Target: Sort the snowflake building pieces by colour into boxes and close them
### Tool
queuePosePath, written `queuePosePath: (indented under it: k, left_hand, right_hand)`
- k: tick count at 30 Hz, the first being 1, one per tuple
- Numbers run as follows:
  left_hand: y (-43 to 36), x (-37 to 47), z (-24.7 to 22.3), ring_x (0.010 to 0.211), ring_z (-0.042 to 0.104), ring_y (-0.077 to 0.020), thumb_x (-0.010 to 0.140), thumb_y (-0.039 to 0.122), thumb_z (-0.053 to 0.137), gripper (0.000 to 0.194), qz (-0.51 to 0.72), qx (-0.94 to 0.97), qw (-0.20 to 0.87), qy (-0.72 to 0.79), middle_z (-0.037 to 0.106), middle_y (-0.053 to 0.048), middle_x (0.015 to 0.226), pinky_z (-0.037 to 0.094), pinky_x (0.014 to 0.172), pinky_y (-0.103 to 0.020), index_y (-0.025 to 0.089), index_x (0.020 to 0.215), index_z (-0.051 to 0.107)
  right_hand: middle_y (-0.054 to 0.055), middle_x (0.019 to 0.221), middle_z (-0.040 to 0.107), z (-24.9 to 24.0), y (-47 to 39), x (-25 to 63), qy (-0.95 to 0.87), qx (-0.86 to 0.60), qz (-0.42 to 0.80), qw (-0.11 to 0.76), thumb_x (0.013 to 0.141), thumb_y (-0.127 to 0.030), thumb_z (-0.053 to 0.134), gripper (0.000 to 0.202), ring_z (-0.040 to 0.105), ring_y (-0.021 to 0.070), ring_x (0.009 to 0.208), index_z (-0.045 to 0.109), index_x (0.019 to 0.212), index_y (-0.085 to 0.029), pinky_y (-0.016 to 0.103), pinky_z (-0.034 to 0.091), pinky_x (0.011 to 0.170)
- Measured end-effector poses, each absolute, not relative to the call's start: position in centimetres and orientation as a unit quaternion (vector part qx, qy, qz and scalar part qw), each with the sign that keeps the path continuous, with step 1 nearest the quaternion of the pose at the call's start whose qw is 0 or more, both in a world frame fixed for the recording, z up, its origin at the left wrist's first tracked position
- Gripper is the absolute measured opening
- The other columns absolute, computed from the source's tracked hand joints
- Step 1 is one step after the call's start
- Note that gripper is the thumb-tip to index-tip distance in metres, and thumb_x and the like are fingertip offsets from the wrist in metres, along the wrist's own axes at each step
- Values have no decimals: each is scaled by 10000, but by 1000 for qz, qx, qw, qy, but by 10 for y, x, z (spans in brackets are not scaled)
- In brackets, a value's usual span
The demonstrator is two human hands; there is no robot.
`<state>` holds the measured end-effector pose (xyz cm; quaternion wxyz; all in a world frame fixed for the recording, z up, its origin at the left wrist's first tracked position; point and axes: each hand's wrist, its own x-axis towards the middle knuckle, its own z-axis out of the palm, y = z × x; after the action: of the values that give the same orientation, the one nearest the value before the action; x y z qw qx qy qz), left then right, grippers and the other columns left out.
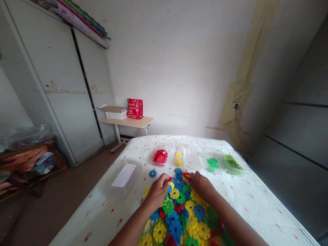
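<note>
A heap of toothed plastic discs (174,193) in blue, yellow, green and red spreads over the near middle of the table. At its far left edge, my left hand (159,188) is closed in a pinch, with a bit of a red disc (170,179) showing at the fingertips. My right hand (202,184) is closed at the far right of the heap, its fingertips on another red disc (186,176). One blue disc (152,173) lies apart on the cloth, beyond my left hand.
Beyond the heap, clear containers hold red discs (160,156), yellow discs (178,160) and green discs (212,163). Light green pieces (232,162) fill one at the right. A clear plastic box with white paper (124,175) lies left. A side table (139,122) carries a red bag (134,108).
</note>
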<state>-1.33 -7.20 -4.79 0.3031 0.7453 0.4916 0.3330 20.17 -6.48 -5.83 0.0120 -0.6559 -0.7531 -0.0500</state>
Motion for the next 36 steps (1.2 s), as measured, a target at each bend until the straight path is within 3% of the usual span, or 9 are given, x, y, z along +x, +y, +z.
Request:
queuePosePath:
  k: [7, 12, 20, 24, 36]
  left_hand:
    - [-97, -11, -34, 760, 582, -144, 807, 378, 398, 198, 364, 702, 401, 463, 615, 16, 779, 424, 683, -201, 208, 786, 495]
    - [-116, -10, -35, 800, 599, -154, 836, 377, 388, 212, 392, 699, 394, 450, 643, -6, 820, 438, 721, -218, 209, 869, 514]
    - [-135, -4, -58, 879, 608, -177, 827, 346, 393, 234, 406, 697, 326, 493, 657, -58, 944, 470, 771, -263, 215, 943, 548]
    - [-137, -2, -60, 906, 608, -186, 804, 331, 433, 238, 419, 693, 307, 499, 663, -67, 964, 476, 782, -271, 217, 949, 582]
    - [-129, -10, -60, 668, 588, -151, 660, 317, 610, 178, 479, 616, 415, 468, 655, -24, 706, 457, 604, -210, 162, 747, 622]
  right_hand:
    - [44, 851, 586, -25, -102, 203, -782, -588, 148, 146, 881, -243, 344, 214, 564, 146, 790, 548, 907, -187, 230, 403, 686]
    - [0, 727, 544, -12, -133, 203, -781, -535, 235, 220, 883, -338, 321, 273, 477, 120, 668, 509, 759, -184, 217, 356, 596]
    - [-67, 581, 332, -18, -150, 186, -752, -540, 301, 230, 851, -330, 370, 250, 285, 77, 554, 375, 646, -187, 204, 221, 486]
    - [-63, 587, 365, -16, -154, 179, -760, -535, 291, 229, 854, -335, 376, 261, 300, 76, 560, 374, 641, -184, 210, 230, 503]
    - [-68, 544, 348, -28, -148, 180, -705, -547, 347, 290, 842, -356, 381, 256, 321, 69, 505, 361, 642, -196, 187, 256, 463]
